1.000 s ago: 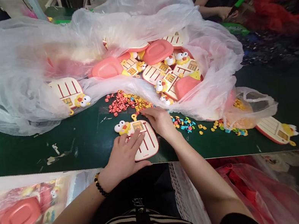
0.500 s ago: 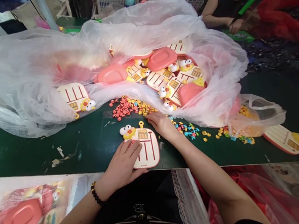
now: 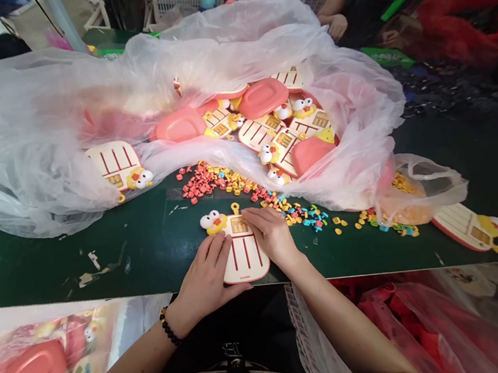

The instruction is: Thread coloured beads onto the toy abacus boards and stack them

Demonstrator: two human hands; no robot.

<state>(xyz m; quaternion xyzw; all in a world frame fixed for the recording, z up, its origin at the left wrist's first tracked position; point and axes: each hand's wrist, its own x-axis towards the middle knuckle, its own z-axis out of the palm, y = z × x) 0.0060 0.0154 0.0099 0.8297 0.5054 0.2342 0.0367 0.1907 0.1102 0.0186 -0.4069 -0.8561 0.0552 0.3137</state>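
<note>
A cream board with red slots and a yellow duck head (image 3: 244,255) lies flat on the green table near its front edge. My left hand (image 3: 206,270) rests over the board's left side, fingers closed together on it. At the upper right edge of the board is my right hand (image 3: 273,234), its fingertips pinched on the surface; whatever they hold is hidden. Behind the board, small red pieces (image 3: 200,182) and yellow pieces (image 3: 235,182) lie in a loose pile. Blue and green pieces (image 3: 316,218) are scattered to the right of my right hand.
A large clear plastic bag (image 3: 114,75) spreads across the back, holding more duck boards and red trays (image 3: 263,97). Another board (image 3: 466,228) and a small bag (image 3: 424,194) lie at the right. A person's hand (image 3: 337,26) shows behind. Bagged boards (image 3: 34,372) sit lower left.
My right hand has moved from the small-piece pile down onto the board's upper right edge. My left hand stays on the board. The co-worker's hand has shifted.
</note>
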